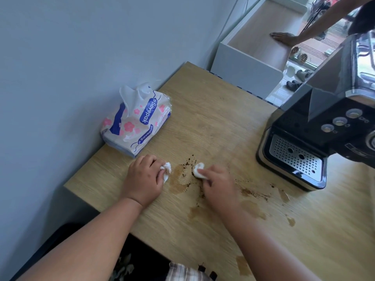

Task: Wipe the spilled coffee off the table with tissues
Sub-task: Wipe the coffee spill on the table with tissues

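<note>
Brown spilled coffee (180, 180) with dark grounds stains the wooden table (213, 118), running from the middle toward the right and the near edge. My left hand (143, 179) is closed on a crumpled white tissue (166, 169) just left of the spill. My right hand (218, 184) presses a second balled tissue (198, 169) onto the grounds. A soft tissue pack (138, 122) with pink flowers lies behind my left hand, one sheet sticking out.
A black coffee machine (316, 138) with a perforated drip tray stands at the right. The wall runs along the table's left side. Beyond the far edge is a white shelf (247, 63), where another person's hand (284, 38) rests.
</note>
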### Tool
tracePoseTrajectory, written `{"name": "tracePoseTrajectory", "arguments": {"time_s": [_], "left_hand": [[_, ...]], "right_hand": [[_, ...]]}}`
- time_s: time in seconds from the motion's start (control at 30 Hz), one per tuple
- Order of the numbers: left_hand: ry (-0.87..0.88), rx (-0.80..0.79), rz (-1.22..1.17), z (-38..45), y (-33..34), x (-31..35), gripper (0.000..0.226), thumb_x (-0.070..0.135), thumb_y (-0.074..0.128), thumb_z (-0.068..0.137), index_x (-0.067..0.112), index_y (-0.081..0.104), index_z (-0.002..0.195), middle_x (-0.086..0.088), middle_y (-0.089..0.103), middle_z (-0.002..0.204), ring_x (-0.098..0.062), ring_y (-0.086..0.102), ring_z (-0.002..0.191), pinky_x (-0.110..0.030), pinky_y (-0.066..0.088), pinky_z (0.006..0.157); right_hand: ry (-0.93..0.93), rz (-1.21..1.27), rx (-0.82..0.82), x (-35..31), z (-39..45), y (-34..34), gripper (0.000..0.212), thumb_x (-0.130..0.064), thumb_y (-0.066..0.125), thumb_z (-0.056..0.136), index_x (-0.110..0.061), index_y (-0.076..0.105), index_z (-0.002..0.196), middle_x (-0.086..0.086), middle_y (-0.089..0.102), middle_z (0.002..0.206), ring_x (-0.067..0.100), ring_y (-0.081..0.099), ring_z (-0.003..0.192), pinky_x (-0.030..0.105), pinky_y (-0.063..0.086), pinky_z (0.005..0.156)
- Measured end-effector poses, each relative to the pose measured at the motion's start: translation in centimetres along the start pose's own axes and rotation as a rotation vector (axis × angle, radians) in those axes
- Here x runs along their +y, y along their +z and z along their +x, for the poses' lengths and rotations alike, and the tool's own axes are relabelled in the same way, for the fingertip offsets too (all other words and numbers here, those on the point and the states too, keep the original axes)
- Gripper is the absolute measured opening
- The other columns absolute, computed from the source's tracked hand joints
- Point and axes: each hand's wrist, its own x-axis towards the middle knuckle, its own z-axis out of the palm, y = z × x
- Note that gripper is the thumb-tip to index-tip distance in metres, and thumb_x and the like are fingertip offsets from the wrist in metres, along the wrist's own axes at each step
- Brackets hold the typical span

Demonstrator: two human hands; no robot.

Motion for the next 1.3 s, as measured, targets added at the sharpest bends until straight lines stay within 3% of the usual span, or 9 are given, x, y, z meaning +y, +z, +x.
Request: {"name": "tracePoseTrajectory", "arguments": {"time_s": [0.13, 0.27, 0.43, 0.57, 0.7, 0.8, 0.9, 1.07, 1.3], "left_hand": [[0.002, 0.004, -0.003, 0.0, 0.0, -0.1, 0.024, 0.025, 0.045, 0.079, 0.018, 0.064, 0.093, -0.001, 0.057, 0.087, -0.022, 0.05, 0.078, -0.034, 0.042, 0.068], [-0.004, 0.002, -0.01, 0.0, -0.1, 0.0, 0.026, 0.026, 0.044, 0.079, 0.017, 0.062, 0.094, -0.001, 0.058, 0.088, -0.023, 0.051, 0.08, -0.034, 0.041, 0.07], [-0.013, 0.015, -0.03, -0.1, 0.0, 0.0, 0.026, 0.026, 0.045, 0.078, 0.015, 0.061, 0.096, -0.004, 0.06, 0.089, -0.026, 0.053, 0.081, -0.037, 0.044, 0.071], [-0.005, 0.034, -0.039, -0.1, 0.2, -0.1, 0.023, 0.025, 0.05, 0.077, 0.015, 0.06, 0.096, -0.004, 0.06, 0.089, -0.026, 0.053, 0.08, -0.037, 0.044, 0.069], [0.009, 0.056, -0.049, -0.2, 0.2, -0.1, 0.022, 0.024, 0.049, 0.076, 0.015, 0.06, 0.094, -0.004, 0.061, 0.088, -0.026, 0.054, 0.078, -0.036, 0.043, 0.068], [0.011, 0.056, -0.051, -0.1, 0.2, -0.1, 0.023, 0.024, 0.048, 0.076, 0.015, 0.059, 0.094, -0.004, 0.061, 0.087, -0.027, 0.054, 0.078, -0.036, 0.044, 0.068], [0.011, 0.053, -0.052, -0.1, 0.1, -0.1, 0.022, 0.024, 0.047, 0.076, 0.016, 0.058, 0.094, -0.005, 0.061, 0.087, -0.027, 0.054, 0.078, -0.036, 0.044, 0.068], [-0.008, 0.045, -0.053, -0.2, 0.0, 0.1, 0.027, 0.02, 0.04, 0.077, 0.014, 0.06, 0.094, -0.007, 0.062, 0.087, -0.03, 0.054, 0.077, -0.038, 0.044, 0.068], [-0.008, 0.052, -0.057, -0.2, -0.2, 0.3, 0.03, 0.021, 0.037, 0.078, 0.012, 0.062, 0.093, -0.009, 0.062, 0.085, -0.032, 0.054, 0.075, -0.039, 0.044, 0.067]], "right_hand": [[-0.011, 0.12, -0.14, -0.5, 0.9, -0.4, 0.025, -0.006, 0.062, 0.083, -0.021, 0.072, 0.101, -0.003, 0.064, 0.087, 0.008, 0.048, 0.075, 0.014, 0.032, 0.06], [0.152, 0.21, 0.007, -0.4, 5.8, -1.6, 0.019, -0.006, 0.06, 0.086, -0.017, 0.071, 0.097, -0.009, 0.058, 0.089, 0.001, 0.05, 0.077, 0.017, 0.043, 0.068], [0.122, 0.171, -0.049, -1.9, 7.7, 0.4, 0.026, -0.001, 0.055, 0.086, -0.016, 0.072, 0.098, -0.006, 0.063, 0.098, 0.002, 0.052, 0.082, 0.012, 0.039, 0.073], [-0.095, 0.128, -0.194, -2.3, 5.0, 1.1, 0.026, 0.001, 0.06, 0.081, -0.017, 0.074, 0.091, -0.003, 0.068, 0.098, 0.009, 0.058, 0.088, 0.025, 0.047, 0.082], [-0.298, -0.006, -0.384, -0.3, 1.7, -1.6, 0.028, 0.003, 0.064, 0.075, -0.021, 0.075, 0.085, -0.007, 0.072, 0.094, 0.004, 0.06, 0.088, 0.023, 0.036, 0.088], [-0.262, -0.115, -0.578, 0.9, 1.2, -4.7, 0.024, -0.002, 0.067, 0.077, -0.023, 0.075, 0.084, -0.008, 0.072, 0.095, 0.002, 0.061, 0.091, 0.015, 0.036, 0.093], [-0.099, -0.126, -0.74, 0.9, 2.3, -6.2, 0.029, -0.001, 0.065, 0.078, -0.028, 0.074, 0.082, -0.009, 0.069, 0.096, 0.007, 0.062, 0.091, 0.032, 0.052, 0.086], [-0.086, 0.112, -0.511, -2.0, 5.0, -2.8, 0.027, -0.001, 0.067, 0.075, -0.026, 0.074, 0.085, -0.006, 0.069, 0.099, 0.013, 0.062, 0.094, 0.037, 0.05, 0.09], [-0.235, 0.044, -0.554, -0.9, 2.1, -1.8, 0.028, 0.008, 0.062, 0.074, -0.017, 0.075, 0.082, 0.0, 0.07, 0.099, 0.014, 0.063, 0.093, 0.036, 0.05, 0.088]]}}
